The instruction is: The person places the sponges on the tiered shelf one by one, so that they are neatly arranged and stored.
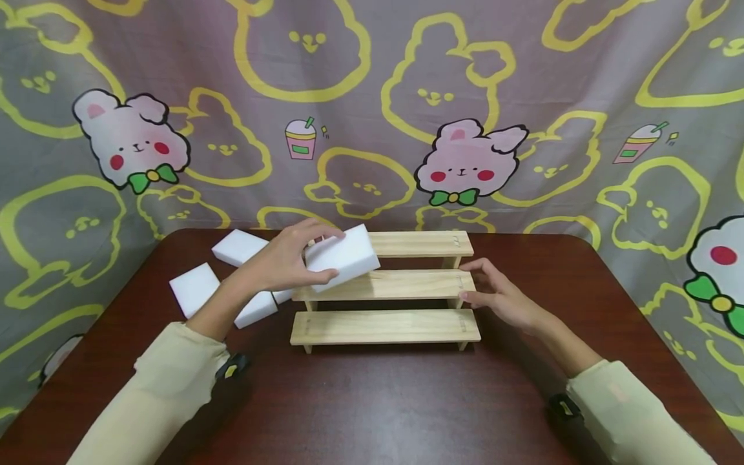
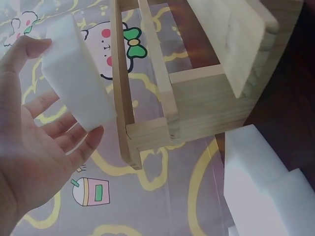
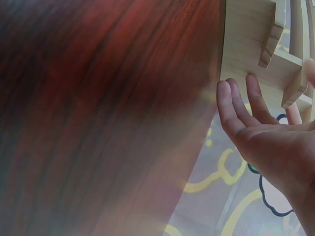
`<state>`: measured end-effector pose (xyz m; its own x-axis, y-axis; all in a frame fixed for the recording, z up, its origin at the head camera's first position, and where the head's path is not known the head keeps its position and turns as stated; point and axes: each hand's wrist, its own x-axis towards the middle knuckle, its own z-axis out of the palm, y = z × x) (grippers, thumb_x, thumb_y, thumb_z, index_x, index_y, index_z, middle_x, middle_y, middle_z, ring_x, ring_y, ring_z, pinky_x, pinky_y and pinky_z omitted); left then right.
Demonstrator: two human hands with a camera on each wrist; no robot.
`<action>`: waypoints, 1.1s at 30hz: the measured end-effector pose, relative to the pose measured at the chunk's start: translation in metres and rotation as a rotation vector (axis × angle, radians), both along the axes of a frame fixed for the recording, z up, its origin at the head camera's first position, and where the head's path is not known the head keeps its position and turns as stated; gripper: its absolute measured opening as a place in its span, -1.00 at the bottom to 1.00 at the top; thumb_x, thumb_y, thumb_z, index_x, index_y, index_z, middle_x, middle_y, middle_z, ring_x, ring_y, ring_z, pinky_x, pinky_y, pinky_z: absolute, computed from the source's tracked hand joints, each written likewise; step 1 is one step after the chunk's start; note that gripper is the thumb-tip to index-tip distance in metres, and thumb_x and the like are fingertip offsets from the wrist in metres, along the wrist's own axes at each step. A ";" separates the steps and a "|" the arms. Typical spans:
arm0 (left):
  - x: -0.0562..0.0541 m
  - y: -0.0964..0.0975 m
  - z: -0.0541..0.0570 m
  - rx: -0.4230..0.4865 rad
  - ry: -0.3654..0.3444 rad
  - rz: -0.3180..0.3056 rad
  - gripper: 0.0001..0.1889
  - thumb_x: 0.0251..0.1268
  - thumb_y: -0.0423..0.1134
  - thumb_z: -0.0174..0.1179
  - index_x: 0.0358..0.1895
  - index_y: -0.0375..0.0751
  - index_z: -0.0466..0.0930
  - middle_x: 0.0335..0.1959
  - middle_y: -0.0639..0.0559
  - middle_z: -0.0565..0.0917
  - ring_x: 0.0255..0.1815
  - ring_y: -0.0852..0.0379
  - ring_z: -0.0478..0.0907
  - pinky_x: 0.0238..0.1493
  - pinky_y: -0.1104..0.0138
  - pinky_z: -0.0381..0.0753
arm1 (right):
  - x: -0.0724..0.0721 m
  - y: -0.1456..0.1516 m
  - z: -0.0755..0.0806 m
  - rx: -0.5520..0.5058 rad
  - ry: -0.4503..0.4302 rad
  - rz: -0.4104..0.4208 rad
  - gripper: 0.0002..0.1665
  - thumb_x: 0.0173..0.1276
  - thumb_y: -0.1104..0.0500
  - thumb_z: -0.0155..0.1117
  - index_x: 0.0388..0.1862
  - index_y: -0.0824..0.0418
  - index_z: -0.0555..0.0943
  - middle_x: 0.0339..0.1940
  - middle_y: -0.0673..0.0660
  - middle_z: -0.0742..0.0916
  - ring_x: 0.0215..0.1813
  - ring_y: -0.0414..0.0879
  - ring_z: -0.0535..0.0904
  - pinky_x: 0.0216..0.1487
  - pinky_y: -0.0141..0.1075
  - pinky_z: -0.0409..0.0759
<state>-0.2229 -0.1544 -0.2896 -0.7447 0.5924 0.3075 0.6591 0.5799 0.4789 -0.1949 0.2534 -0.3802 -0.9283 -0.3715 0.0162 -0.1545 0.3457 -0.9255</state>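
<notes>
My left hand (image 1: 290,255) grips a white foam block (image 1: 345,255) between thumb and fingers, tilted above the left part of a three-step wooden display stand (image 1: 383,328). In the left wrist view, the thumb lies on one side of the block (image 2: 74,73) and the fingertips on the other. At the stand's right end, my right hand (image 1: 508,300) holds the middle step, thumb at its front edge and index finger at its back. The right wrist view shows the other fingers (image 3: 229,103) extended beside the stand's side panel (image 3: 246,44).
More white foam blocks lie left of the stand, one at the back (image 1: 238,245), one farther left (image 1: 192,289) and one near the left forearm (image 1: 258,310). All rest on a dark red-brown table (image 1: 383,407). A patterned curtain (image 1: 360,129) hangs behind.
</notes>
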 end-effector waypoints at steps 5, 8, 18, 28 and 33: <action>-0.003 0.007 0.002 0.008 0.017 -0.012 -0.39 0.11 -0.09 0.47 0.27 -0.17 0.62 0.10 -0.13 0.63 0.04 -0.07 0.56 -0.06 0.07 0.56 | 0.000 0.000 0.000 -0.003 0.001 0.002 -0.45 0.51 0.29 0.25 0.36 0.36 0.27 0.28 0.47 0.51 0.13 0.12 0.55 0.06 -0.10 0.68; -0.007 0.012 0.002 0.017 0.027 -0.025 -0.37 0.08 -0.09 0.48 0.27 -0.17 0.62 0.10 -0.13 0.63 0.03 -0.07 0.56 -0.08 0.10 0.56 | 0.000 0.000 0.000 0.001 0.001 0.001 -0.45 0.51 0.29 0.25 0.36 0.36 0.27 0.28 0.47 0.51 0.13 0.13 0.56 0.06 -0.11 0.67; -0.018 0.031 0.002 0.035 0.021 -0.057 -0.38 0.07 -0.11 0.49 0.26 -0.19 0.62 0.09 -0.13 0.61 -0.01 -0.05 0.54 -0.08 0.13 0.53 | 0.001 0.000 0.000 0.010 -0.001 -0.005 -0.44 0.51 0.28 0.25 0.36 0.35 0.27 0.30 0.47 0.50 0.12 0.15 0.56 0.06 -0.10 0.67; -0.025 0.051 0.001 0.012 0.010 -0.070 -0.36 0.08 -0.09 0.47 0.28 -0.21 0.61 0.13 -0.15 0.61 0.03 -0.05 0.53 -0.08 0.13 0.58 | 0.001 0.001 -0.002 -0.001 -0.014 0.002 -0.43 0.52 0.27 0.24 0.38 0.36 0.25 0.32 0.46 0.48 0.15 0.13 0.54 0.08 -0.07 0.67; -0.028 0.060 0.003 0.000 0.000 -0.081 -0.36 0.10 -0.09 0.46 0.29 -0.21 0.60 0.14 -0.15 0.59 0.04 -0.05 0.52 -0.04 0.13 0.56 | 0.001 0.001 -0.001 -0.008 -0.013 0.003 -0.43 0.52 0.27 0.24 0.37 0.34 0.25 0.29 0.45 0.49 0.16 0.16 0.52 0.07 -0.12 0.67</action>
